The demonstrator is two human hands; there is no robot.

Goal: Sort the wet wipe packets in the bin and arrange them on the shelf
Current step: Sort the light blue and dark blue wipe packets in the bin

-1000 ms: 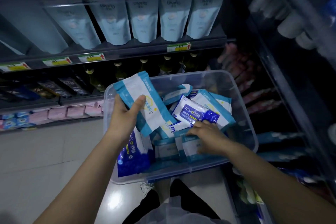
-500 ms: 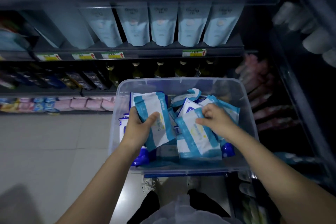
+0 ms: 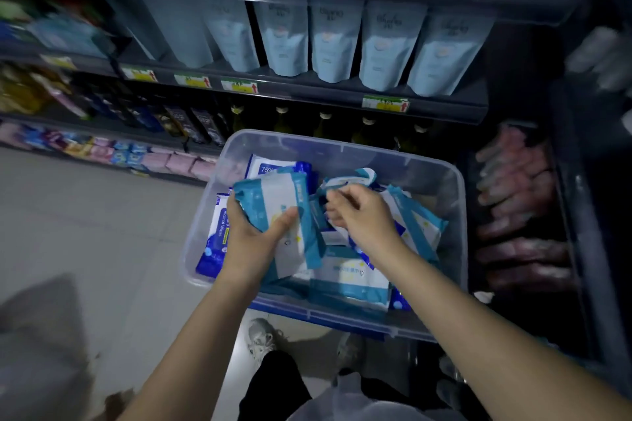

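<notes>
Hovering clear of the bin (image 3: 456, 212) walls, left hand (image 3: 253, 244) clasps a teal packet (image 3: 273, 195); right hand (image 3: 366, 220) pinches a second packet (image 3: 317, 214).

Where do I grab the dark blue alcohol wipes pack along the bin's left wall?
Probably pinch its near end from above: the dark blue pack lies lengthwise against the bin wall, and the left hand with its teal packets covers its right side.
</notes>
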